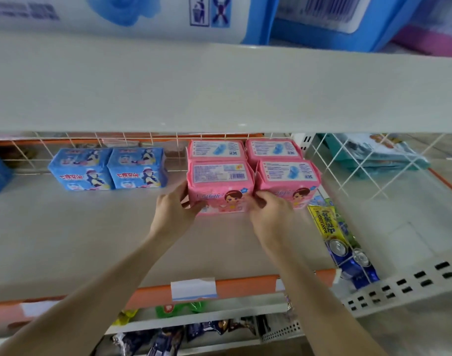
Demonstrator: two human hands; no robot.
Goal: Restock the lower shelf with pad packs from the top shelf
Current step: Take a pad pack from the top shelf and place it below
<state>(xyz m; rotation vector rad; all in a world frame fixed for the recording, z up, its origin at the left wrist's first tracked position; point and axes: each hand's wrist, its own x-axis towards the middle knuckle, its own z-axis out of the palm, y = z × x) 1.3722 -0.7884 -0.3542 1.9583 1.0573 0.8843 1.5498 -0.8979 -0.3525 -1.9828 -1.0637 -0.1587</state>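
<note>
1. Pink pad pack (220, 187), front-left one of a block of four, sits on the lower shelf (65, 240) and is gripped from both sides by two bare hands.
2. Left hand (172, 210) presses against the pack's side at 9 o'clock, fingers curled round its lower left corner, closed on the pack.
3. Right hand (271, 214) clasps the lower right corner at 4 o'clock of the pack, fingertips pinching the wrapper where it meets the neighbouring pack.
4. Second pink pack (287, 182) stands touching it at 3 o'clock, its front partly hidden by the right hand.
5. Two more pink packs (245, 149) stand directly behind, at 12 o'clock, against the wire grid back (91, 142).
6. Two blue pad packs (108, 168) stand side by side and touching each other, at 9 o'clock from the pink block, apart from it with bare shelf between.
7. Top shelf (219, 86) spans the frame above; large blue-and-white packages (117, 14) rest on it at 12 o'clock, blurred.
8. An orange price rail (245, 285) with a white-and-blue label (193, 289) edges the lower shelf at 6 o'clock.
9. Blue drink cans (352, 260) and a yellow package (325, 219) lie at 4 o'clock, beyond a wire divider.
</note>
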